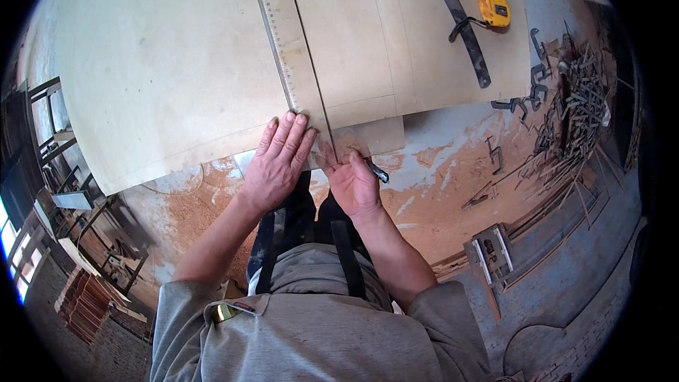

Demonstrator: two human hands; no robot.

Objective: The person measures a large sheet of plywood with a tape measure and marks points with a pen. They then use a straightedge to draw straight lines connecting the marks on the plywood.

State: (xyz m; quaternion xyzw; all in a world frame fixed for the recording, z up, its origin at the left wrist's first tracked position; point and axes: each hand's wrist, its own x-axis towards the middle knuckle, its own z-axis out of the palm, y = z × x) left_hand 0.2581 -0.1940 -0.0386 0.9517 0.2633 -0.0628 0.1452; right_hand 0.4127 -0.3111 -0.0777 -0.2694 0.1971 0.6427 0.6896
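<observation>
My left hand (278,160) lies with its fingers stretched out flat over the near end of a long metal ruler (272,28), pressing it against a large cream-coloured sheet (177,64). Just to its right, my right hand (356,182) is turned partly palm up beside the ruler's near end. A dark, pen-like tool (378,172) sticks out past its thumb; the tool's tip is hidden and its kind cannot be made out. Those right fingertips are somewhat blurred. Thin lines run across the sheet to the right of the ruler.
A yellow tape measure (494,8) and a dark curved strip (463,32) lie on the sheet's right part. Many metal clamps (590,92) are heaped at the right. Metal racks (67,163) stand at the left, near stacked reddish-brown pieces (83,304). Sawdust covers the floor (438,191).
</observation>
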